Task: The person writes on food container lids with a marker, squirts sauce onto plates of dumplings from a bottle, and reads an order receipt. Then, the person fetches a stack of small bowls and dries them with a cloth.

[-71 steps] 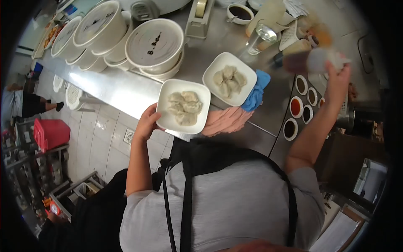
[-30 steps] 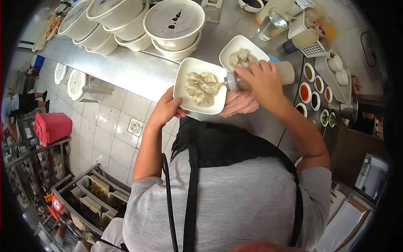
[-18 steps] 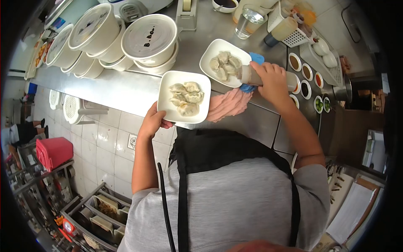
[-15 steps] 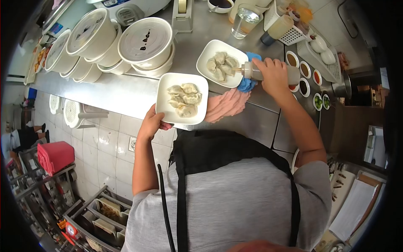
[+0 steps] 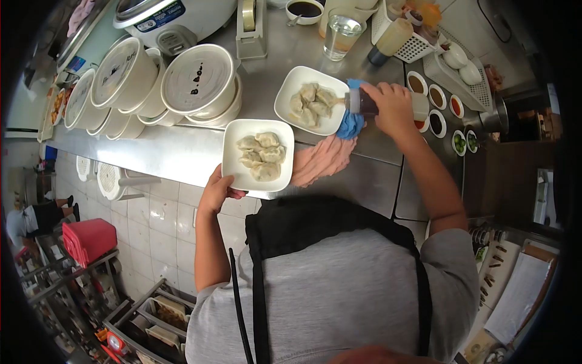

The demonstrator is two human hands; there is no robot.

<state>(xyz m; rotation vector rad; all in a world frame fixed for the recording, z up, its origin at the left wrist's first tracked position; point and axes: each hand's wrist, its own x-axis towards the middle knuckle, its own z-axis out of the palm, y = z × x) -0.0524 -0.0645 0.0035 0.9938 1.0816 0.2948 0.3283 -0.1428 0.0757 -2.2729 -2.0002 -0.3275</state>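
Left hand: the left hand (image 5: pixel 219 188) is partly closed on a corner of the near dish (image 5: pixel 277 129), thumb at the rim, fingers curled underneath.
Right hand: the right hand (image 5: pixel 395 110) is wrapped round a squeeze bottle (image 5: pixel 368 103) held on its side, nozzle pointing left over the rim of the far dish (image 5: pixel 334 123).
Dumplings: one group (image 5: pixel 260 156) sits in the near dish beside the left hand; another (image 5: pixel 313 104) lies in the far dish, between the hands and just left of the nozzle.
Cloths: a blue cloth (image 5: pixel 350 125) lies under the bottle side of the far dish, a pink cloth (image 5: pixel 325 159) right of the near one.
Counter: bare metal (image 5: pixel 367 182), with lidded tubs (image 5: pixel 199 79) at left (one marked in black pen), a glass (image 5: pixel 341 37) farther back and small sauce dishes (image 5: pixel 436 96) at right.
Room: pale tiled floor (image 5: pixel 162 233), a white stool (image 5: pixel 111 182), a red bin (image 5: pixel 91 241) and another person (image 5: pixel 41 219) at far left.
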